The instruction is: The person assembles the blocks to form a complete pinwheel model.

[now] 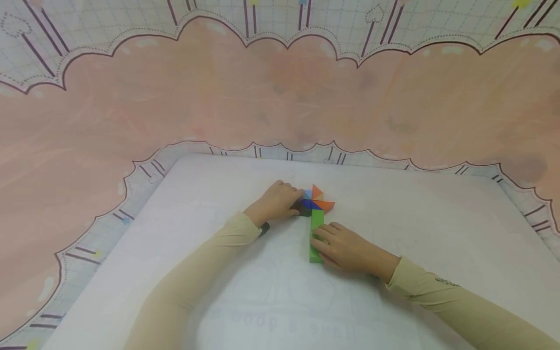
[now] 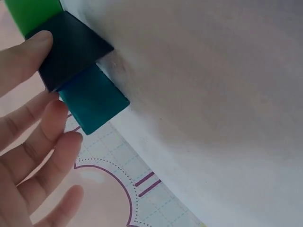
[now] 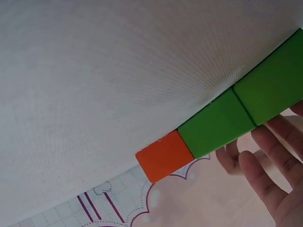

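Observation:
Triangular blocks in orange, tan, blue and dark colours form a pinwheel on the white table, with an orange block (image 1: 324, 205) on its right. On its left side my left hand (image 1: 278, 200) pinches a dark block (image 2: 75, 49), thumb flat against its face. A teal block (image 2: 94, 100) sticks out beside the fingertips. Below the pinwheel, two green blocks (image 3: 218, 124) stand end to end in a column. My right hand (image 1: 347, 245) grips the near part of that column, fingers over its top. Its thumb is hidden in the head view.
The white table (image 1: 197, 189) surrounds the blocks, with faint printing near its front. Behind and beside it hangs a pink cloth (image 1: 280, 97) with a scalloped, grid-patterned border. A dark strap (image 1: 264, 228) shows at the left wrist.

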{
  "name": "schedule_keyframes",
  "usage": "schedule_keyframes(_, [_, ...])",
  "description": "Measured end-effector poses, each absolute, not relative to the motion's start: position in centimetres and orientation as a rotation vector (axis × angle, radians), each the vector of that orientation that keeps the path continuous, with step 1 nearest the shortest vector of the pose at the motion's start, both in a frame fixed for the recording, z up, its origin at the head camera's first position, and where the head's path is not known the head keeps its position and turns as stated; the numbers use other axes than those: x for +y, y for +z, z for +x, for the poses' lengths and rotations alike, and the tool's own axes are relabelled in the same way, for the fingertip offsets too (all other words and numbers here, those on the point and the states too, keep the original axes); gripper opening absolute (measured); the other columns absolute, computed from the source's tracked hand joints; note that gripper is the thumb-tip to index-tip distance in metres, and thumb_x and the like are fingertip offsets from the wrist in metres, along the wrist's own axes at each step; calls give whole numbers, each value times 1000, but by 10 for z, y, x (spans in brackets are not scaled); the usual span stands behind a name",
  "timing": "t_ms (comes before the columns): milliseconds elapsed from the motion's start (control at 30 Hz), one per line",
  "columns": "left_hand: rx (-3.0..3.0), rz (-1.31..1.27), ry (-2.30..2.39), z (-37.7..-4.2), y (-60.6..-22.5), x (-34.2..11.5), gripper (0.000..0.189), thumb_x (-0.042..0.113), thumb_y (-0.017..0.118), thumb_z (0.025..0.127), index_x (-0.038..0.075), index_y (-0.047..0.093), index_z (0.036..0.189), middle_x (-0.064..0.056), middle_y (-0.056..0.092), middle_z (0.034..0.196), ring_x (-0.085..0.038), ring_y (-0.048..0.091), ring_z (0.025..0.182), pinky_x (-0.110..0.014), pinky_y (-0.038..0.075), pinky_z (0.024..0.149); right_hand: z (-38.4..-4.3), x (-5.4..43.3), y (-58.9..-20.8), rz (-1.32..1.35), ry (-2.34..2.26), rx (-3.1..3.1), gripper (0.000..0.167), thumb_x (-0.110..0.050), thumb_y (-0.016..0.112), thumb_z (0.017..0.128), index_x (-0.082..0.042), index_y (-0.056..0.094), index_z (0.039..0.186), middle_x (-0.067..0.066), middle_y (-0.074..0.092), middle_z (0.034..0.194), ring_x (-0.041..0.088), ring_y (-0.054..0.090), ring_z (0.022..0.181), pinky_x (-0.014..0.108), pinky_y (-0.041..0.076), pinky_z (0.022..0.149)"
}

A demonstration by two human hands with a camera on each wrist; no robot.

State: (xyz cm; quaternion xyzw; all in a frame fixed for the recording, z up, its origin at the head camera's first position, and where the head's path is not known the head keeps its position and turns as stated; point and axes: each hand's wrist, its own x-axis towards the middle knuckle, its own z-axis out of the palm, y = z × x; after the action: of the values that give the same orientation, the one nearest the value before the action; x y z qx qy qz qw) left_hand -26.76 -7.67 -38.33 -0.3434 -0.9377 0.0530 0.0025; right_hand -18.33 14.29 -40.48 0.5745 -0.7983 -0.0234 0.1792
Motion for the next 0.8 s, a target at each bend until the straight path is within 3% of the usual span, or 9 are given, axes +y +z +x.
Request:
schedule_keyframes(400, [-2994, -1070, 204, -258, -385, -83, 28, 43, 69, 81, 17, 62, 86, 7, 63, 78, -13, 55, 78, -30, 40, 76, -183, 141, -405, 1626, -65, -2238, 26, -20, 65, 83, -10, 60, 106, 4, 62, 106, 20, 58, 101, 35, 48, 85])
schedule_keyframes(800, [-2981, -1154, 189, -255, -387, -83, 38, 46, 69, 80, 18, 64, 106, 4, 68, 97, -16, 59, 92, -33, 42, 88, -181, 142, -404, 1618, -93, -2300, 30, -24, 63, 85, -10, 60, 111, 6, 63, 111, 21, 59, 105, 36, 49, 89])
